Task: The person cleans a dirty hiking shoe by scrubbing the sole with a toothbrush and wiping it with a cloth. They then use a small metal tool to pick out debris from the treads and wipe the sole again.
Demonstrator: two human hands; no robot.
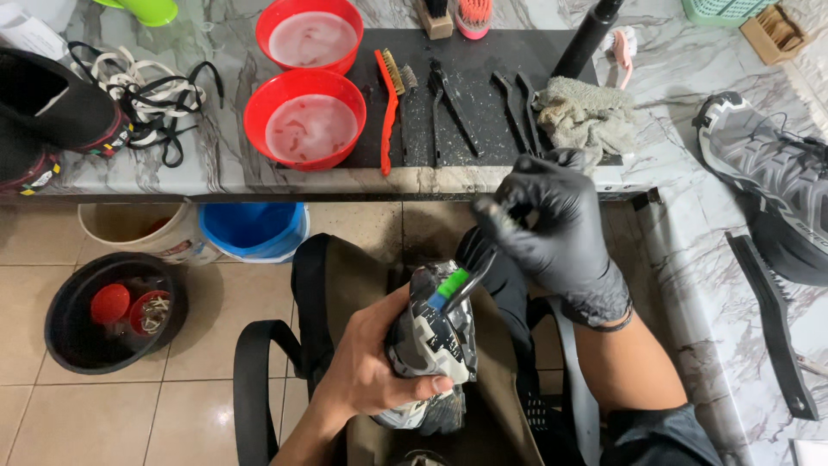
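left hand (366, 367) grips shoe (429, 336); gloved right hand (552, 229) holds brush (461, 283)

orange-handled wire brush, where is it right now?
Head view, upper middle: the orange-handled wire brush lies on the black mat, just right of the nearer red bowl.

A grey-veined marble counter (224, 168) spans the upper frame, bearing 2 red plastic bowls (304, 121), a black rubber mat (483, 103) with brushes, and tangled laces (147, 91). At right, another marble surface (690, 250) carries a grey sneaker (768, 177). The beige tiled floor (103, 414) at lower left holds 3 buckets (254, 231).
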